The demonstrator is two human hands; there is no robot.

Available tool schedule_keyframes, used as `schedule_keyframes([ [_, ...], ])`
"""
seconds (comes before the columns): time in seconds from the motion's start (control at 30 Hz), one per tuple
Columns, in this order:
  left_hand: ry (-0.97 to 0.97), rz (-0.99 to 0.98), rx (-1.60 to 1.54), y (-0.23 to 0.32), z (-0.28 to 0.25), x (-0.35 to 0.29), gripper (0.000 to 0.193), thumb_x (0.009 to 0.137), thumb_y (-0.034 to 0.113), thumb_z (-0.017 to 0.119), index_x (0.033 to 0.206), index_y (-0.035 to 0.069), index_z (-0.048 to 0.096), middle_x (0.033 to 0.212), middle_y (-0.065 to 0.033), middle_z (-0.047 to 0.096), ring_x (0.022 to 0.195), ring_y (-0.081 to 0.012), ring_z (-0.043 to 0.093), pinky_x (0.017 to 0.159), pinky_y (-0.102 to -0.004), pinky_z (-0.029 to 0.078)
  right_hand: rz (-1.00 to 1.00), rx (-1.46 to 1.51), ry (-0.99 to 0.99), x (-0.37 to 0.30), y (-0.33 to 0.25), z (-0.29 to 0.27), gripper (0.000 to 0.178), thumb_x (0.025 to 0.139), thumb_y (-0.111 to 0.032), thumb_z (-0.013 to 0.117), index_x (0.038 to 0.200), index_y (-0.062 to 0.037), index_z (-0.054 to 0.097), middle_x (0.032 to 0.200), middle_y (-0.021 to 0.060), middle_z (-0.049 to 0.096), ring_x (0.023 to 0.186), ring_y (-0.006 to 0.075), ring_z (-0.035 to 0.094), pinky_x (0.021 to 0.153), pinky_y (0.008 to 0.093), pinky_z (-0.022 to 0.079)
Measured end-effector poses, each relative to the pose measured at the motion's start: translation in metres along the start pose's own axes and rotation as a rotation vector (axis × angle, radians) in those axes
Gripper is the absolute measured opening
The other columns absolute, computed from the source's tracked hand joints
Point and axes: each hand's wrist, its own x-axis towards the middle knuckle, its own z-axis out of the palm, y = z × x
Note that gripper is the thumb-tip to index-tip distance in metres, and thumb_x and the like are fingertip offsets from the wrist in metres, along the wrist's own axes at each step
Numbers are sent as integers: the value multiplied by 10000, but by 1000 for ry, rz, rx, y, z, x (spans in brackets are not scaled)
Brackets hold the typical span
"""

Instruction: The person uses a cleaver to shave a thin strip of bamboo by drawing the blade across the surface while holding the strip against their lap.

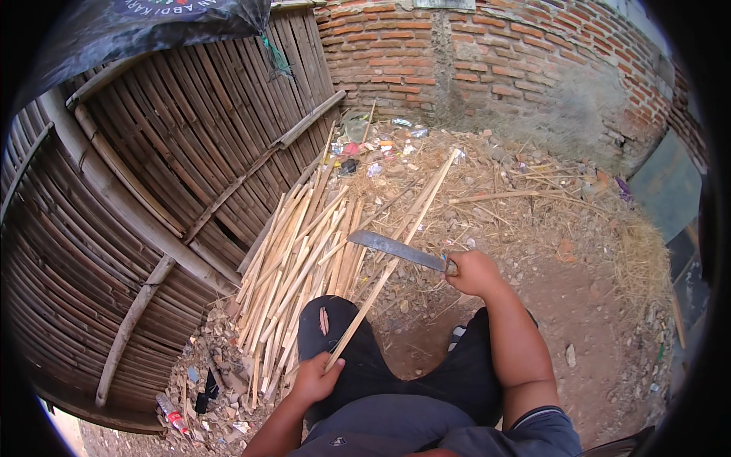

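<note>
My right hand [474,274] is closed round the handle of a machete [392,247], whose long dark blade points to the left. Down by my left thigh, my left hand [315,378] grips the near end of a long pale bamboo strip [368,305]. The strip slants away from me to the upper right, over the ground. The blade lies across the strip's middle in this view; whether the two touch, I cannot tell. To the left of my knee lies a pile of split bamboo strips [293,263].
A bamboo slat wall [190,137] runs along the left, and a brick wall [525,57] closes the back. Straw and litter [525,183] cover the ground ahead. A plastic bottle [172,413] lies at lower left. A grey panel [666,186] leans at right.
</note>
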Motion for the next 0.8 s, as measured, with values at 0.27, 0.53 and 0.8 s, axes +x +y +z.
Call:
schedule_keyframes([
  [0.27, -62, -35, -19, -8, 0, 1, 414, 1037, 375, 713, 846, 19, 622, 641, -107, 587, 601, -182, 554, 593, -393, 473, -336, -29, -240, -8, -35, 17, 316, 804, -354, 811, 1012, -127, 738, 897, 166, 758, 911, 406, 739, 796, 532, 585],
  [0.53, -34, -33, 34, -8, 0, -1, 413, 1021, 394, 728, 877, 16, 649, 667, -139, 623, 607, -233, 602, 610, -413, 491, -189, -3, -45, 4, -1, 17, 380, 807, -414, 825, 1055, -135, 754, 919, 170, 759, 933, 408, 732, 821, 536, 573],
  [0.8, -25, -29, -28, -7, 2, 0, 451, 1006, 406, 743, 810, 22, 613, 636, -199, 618, 582, -372, 644, 575, -462, 488, -143, -8, -97, -3, -2, 13, 349, 792, -352, 821, 1064, -142, 760, 900, 171, 758, 929, 407, 735, 825, 526, 580],
])
